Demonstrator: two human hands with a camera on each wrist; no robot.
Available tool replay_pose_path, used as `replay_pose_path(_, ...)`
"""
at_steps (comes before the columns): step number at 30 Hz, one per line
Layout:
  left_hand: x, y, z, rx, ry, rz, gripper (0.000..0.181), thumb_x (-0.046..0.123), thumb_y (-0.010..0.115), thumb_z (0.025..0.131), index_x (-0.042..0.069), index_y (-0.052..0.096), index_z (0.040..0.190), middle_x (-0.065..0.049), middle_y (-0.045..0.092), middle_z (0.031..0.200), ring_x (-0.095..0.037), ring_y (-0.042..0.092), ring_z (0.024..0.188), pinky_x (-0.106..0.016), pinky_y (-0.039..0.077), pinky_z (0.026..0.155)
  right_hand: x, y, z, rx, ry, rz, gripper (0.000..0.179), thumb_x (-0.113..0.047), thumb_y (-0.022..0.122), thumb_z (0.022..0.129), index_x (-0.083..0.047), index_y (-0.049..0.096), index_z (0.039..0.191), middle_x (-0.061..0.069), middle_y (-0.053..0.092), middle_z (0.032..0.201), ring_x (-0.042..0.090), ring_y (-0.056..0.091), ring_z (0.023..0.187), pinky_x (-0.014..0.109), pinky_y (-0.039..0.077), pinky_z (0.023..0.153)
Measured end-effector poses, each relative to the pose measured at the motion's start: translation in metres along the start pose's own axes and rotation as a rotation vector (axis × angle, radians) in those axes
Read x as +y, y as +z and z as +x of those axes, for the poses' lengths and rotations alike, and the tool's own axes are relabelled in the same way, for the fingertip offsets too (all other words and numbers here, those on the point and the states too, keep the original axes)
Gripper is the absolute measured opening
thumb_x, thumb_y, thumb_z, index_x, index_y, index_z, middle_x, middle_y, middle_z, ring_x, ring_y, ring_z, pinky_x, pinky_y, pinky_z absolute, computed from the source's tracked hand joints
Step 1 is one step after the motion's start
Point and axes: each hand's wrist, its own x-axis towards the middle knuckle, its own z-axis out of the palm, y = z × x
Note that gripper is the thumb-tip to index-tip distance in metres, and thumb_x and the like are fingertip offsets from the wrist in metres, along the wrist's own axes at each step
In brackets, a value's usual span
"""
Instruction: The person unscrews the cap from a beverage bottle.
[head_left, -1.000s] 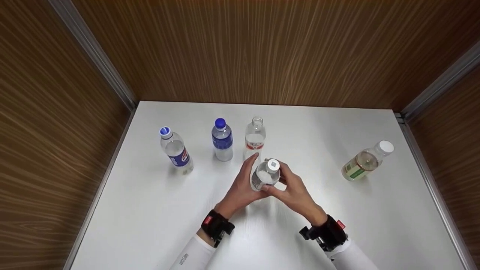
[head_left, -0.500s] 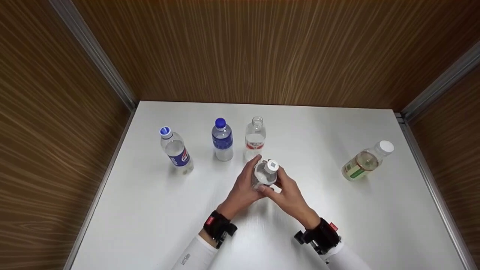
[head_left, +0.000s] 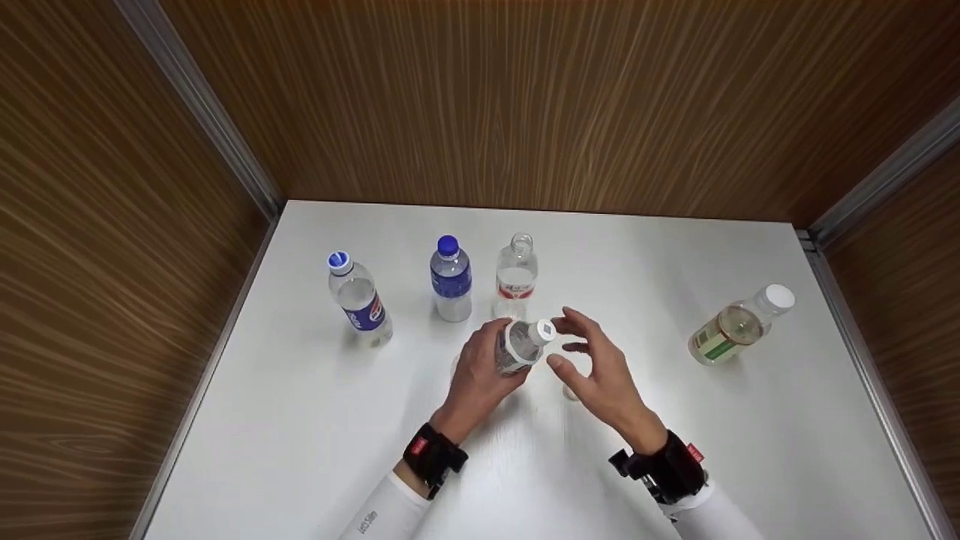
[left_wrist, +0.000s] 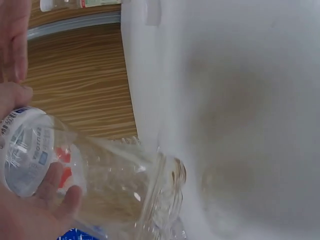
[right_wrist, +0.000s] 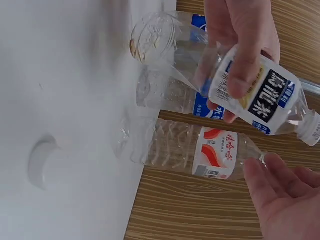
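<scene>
My left hand [head_left: 480, 371] grips a clear plastic bottle [head_left: 516, 346] around its label, its white cap leaning to the right. White and blue with dark characters, that label [right_wrist: 260, 95] shows in the right wrist view. Just right of the cap is my right hand [head_left: 606, 375], fingers loosely bent, thumb apart, holding nothing. Beyond the gripped bottle stands an uncapped bottle [head_left: 517, 274] with a red and white label. In the left wrist view the gripped bottle's clear lower body [left_wrist: 110, 175] points toward the table.
On the white table [head_left: 300, 420], a blue-capped bottle [head_left: 451, 281] and a blue-labelled bottle [head_left: 366, 304] stand left. A green-labelled bottle [head_left: 731, 330] with a white cap is far right. A small round white object [right_wrist: 42, 162] lies on the table. Wood-grain panels [head_left: 480, 97] enclose the back and sides.
My right hand has come off the bottle and moved right, its fingers spreading. The bottle, now in my left hand alone, has tilted further right. The head view has shifted slightly.
</scene>
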Motion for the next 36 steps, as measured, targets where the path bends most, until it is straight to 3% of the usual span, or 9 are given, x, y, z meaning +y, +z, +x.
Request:
replay_pose_path(6, -0.001, 0.000, -0.005, 0.045, 0.101, 0.112, 0.074, 0.016, 0.094, 0.069, 0.006, 0.056, 0.132, -0.008, 0.068, 0.116, -0.024, 0.065, 0.103, -0.042, 0.053, 0.089, -0.005, -0.001, 0.007, 0.061, -0.084, -0.193, 0.048, -0.011, 0.078, 0.089, 0.002, 0.058, 0.130, 0.006, 0.067, 0.101, 0.021, 0.062, 0.084, 0.030, 0.050, 0.065)
replay_pose_path(12, 0.001, 0.001, -0.008, 0.055, 0.147, 0.157, 0.072, 0.014, 0.094, 0.068, 0.005, 0.057, 0.130, -0.007, 0.068, 0.117, -0.024, 0.065, 0.104, -0.041, 0.053, 0.088, -0.007, 0.003, 0.009, 0.096, -0.100, -0.337, 0.037, -0.022, 0.079, 0.090, 0.000, 0.064, 0.117, 0.001, 0.060, 0.084, 0.016, 0.055, 0.072, 0.030, 0.045, 0.062)
replay_pose_path(23, 0.002, 0.000, -0.011, 0.030, 0.134, 0.163, 0.074, 0.016, 0.094, 0.069, 0.005, 0.056, 0.131, -0.008, 0.067, 0.119, -0.024, 0.064, 0.107, -0.041, 0.053, 0.090, -0.012, 0.008, 0.010, 0.108, -0.144, -0.362, 0.023, -0.013, 0.081, 0.088, -0.004, 0.066, 0.103, -0.001, 0.054, 0.071, 0.006, 0.046, 0.062, 0.024, 0.039, 0.052)
replay_pose_path(30, 0.012, -0.002, -0.014, 0.012, 0.156, 0.136, 0.073, 0.016, 0.093, 0.070, 0.006, 0.055, 0.132, -0.006, 0.067, 0.121, -0.022, 0.064, 0.108, -0.040, 0.053, 0.091, -0.019, 0.006, 0.010, 0.133, -0.168, -0.355, 0.020, -0.011, 0.082, 0.086, -0.005, 0.065, 0.094, -0.004, 0.052, 0.066, 0.006, 0.047, 0.057, 0.021, 0.038, 0.049)
replay_pose_path(36, 0.020, -0.008, -0.014, -0.080, 0.127, 0.030, 0.073, 0.018, 0.093, 0.073, 0.007, 0.053, 0.133, -0.006, 0.067, 0.121, -0.020, 0.064, 0.106, -0.039, 0.054, 0.092, -0.025, 0.000, 0.011, 0.119, -0.206, -0.311, 0.027, -0.030, 0.073, 0.097, -0.007, 0.062, 0.089, -0.004, 0.048, 0.065, 0.006, 0.042, 0.058, 0.022, 0.035, 0.049)
